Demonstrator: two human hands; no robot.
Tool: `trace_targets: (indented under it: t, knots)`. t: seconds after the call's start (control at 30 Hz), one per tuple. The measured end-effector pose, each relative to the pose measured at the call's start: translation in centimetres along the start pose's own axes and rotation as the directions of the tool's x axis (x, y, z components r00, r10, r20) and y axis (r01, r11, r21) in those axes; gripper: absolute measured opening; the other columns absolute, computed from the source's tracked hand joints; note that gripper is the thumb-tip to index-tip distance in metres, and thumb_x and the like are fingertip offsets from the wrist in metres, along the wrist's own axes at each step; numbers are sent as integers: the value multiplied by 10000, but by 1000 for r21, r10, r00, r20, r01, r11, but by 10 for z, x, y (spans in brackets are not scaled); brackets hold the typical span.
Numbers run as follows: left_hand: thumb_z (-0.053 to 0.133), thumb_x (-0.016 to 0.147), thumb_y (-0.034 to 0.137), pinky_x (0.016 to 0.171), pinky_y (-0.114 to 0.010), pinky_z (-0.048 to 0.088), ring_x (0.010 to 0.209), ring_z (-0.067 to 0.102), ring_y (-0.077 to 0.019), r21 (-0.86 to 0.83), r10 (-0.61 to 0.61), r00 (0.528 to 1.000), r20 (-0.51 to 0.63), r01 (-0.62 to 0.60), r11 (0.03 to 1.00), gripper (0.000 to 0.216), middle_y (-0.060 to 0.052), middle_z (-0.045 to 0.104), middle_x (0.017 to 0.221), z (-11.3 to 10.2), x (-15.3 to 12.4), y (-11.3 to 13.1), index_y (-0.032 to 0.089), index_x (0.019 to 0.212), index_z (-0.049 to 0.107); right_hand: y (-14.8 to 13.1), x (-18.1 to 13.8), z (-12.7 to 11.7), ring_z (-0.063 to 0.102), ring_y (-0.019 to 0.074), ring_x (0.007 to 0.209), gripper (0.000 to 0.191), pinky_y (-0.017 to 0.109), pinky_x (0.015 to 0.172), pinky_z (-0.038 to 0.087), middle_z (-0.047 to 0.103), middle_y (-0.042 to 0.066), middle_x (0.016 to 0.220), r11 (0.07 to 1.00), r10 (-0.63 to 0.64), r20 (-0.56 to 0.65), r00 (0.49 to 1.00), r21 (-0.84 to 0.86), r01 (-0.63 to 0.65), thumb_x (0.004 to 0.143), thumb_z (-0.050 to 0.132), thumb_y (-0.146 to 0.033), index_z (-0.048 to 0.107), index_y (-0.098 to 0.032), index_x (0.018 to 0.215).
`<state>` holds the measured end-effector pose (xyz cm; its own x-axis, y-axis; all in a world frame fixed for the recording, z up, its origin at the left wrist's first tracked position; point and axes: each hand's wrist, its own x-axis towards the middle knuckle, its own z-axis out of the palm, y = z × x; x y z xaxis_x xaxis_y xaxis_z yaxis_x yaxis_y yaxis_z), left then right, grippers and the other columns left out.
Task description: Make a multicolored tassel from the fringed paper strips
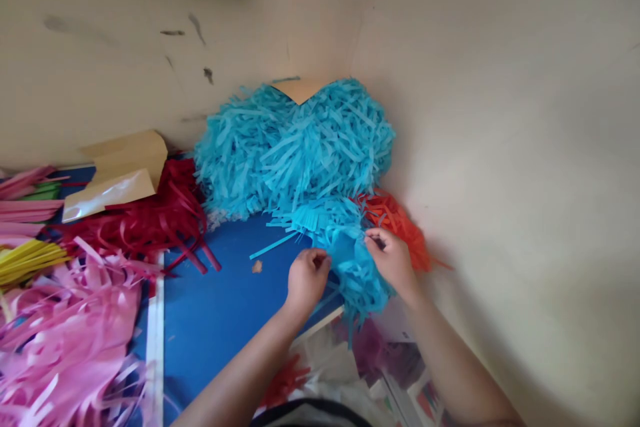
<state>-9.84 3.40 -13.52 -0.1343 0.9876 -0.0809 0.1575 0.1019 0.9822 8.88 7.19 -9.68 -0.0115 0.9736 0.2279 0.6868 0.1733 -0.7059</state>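
Observation:
Fingertips pinched, my left hand (309,275) is over the blue table, at the left side of a smaller heap of light-blue tissue-paper fringe (357,280). My right hand (391,255) pinches at the upper right of this heap. A flatter piece of the blue fringe spans between both hands; the exact edges in my fingers are hard to make out. Just behind stands a large two-lobed shape covered with light-blue fringe (300,153), a tan pointed card (300,88) at its top. An orange-red fringe bundle (400,223) lies beyond my right hand.
Dark red fringe (140,227) and tan card pieces (130,160) lie at the left of the blue table (215,307). Pink fringe (75,340) and yellow strips (33,261) are nearer. Walls (525,147) close off the back and right. Papers (335,370) lie below the table's edge.

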Motion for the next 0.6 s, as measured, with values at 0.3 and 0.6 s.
trace_targets:
  t: [0.3, 0.6]
  knots:
    - [483, 915, 505, 1041, -539, 327, 1229, 527, -361, 682, 389, 811, 437, -580, 446, 539, -211, 620, 1287, 12, -6, 24, 116, 1271, 591, -11, 8, -17, 697, 274, 873, 270, 381, 789, 514, 748, 94, 969, 946, -183, -76, 980, -284, 154, 939, 482, -379, 703, -228, 974]
    - [437, 871, 656, 1059, -610, 266, 1308, 444, -412, 683, 278, 829, 485, -558, 471, 661, -230, 523, 1409, 15, -2, 12, 137, 1214, 657, -52, 104, -129, 655, 234, 746, 262, 326, 688, 475, 737, 81, 874, 842, -332, -435, 837, -536, 55, 870, 497, -329, 703, -185, 945]
